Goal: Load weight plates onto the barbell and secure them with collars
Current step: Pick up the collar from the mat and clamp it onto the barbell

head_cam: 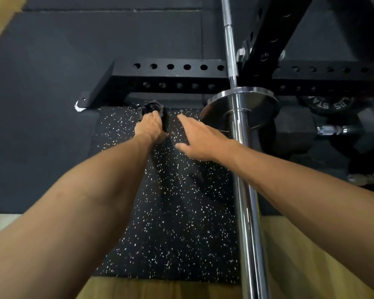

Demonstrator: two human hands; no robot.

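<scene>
Head view: both bare forearms are stretched forward and down over a black speckled mat. The left hand is seen from the back, its fingers curled down around a black collar that lies at the far edge of the mat, just in front of the rack's base beam. The collar is gripped from above; only its upper part is shown past the knuckles. The right hand is held just to the right of the left, palm down, with the fingers extended and slightly spread and the thumb angled toward the left wrist. Nothing is held in it, and whether it touches the mat cannot be told. The chrome barbell is seen running from the bottom of the frame up and away, passing under the right forearm. Its sleeve is bare, with its flange near the right hand's fingertips. A black perforated rack upright is seen beside the bar's shaft. To the right, on the dark floor, a weight plate with raised lettering and dumbbells are partly shown. Wooden flooring is seen at the near edge.
</scene>
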